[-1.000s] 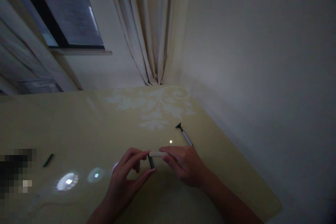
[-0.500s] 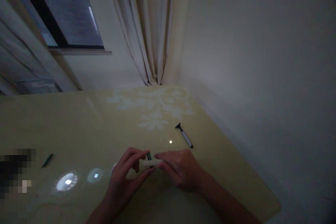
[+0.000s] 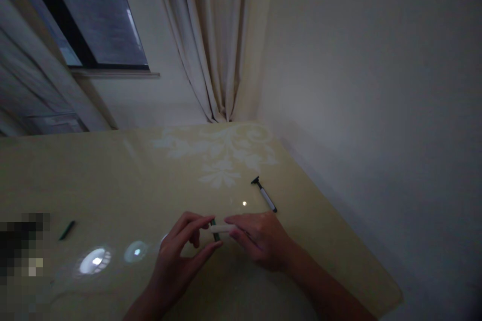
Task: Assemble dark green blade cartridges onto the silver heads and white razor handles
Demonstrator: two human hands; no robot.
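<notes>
My left hand (image 3: 183, 248) pinches a narrow dark green razor cartridge (image 3: 216, 236) by its two ends, between thumb and fingertips. In my right hand (image 3: 259, 238) is a slim white stick-like piece (image 3: 222, 229), gripped between thumb and index finger. Its free end lies across the middle of the cartridge; its other end is hidden in my fingers, and I cannot make out its kind. Just beyond my right hand, a razor (image 3: 265, 194) with a black head and a grey-and-black handle lies on the table.
The glossy yellowish table (image 3: 150, 180) has a pale floral pattern. Another small dark green bar (image 3: 68, 230) lies at the left, near a blurred-out dark patch. A wall (image 3: 357, 110) runs along the table's right side; curtains (image 3: 214, 35) hang behind.
My right hand has shifted slightly up and right, sliding the white piece across the cartridge. More of the cartridge shows below it now. My left hand has barely moved.
</notes>
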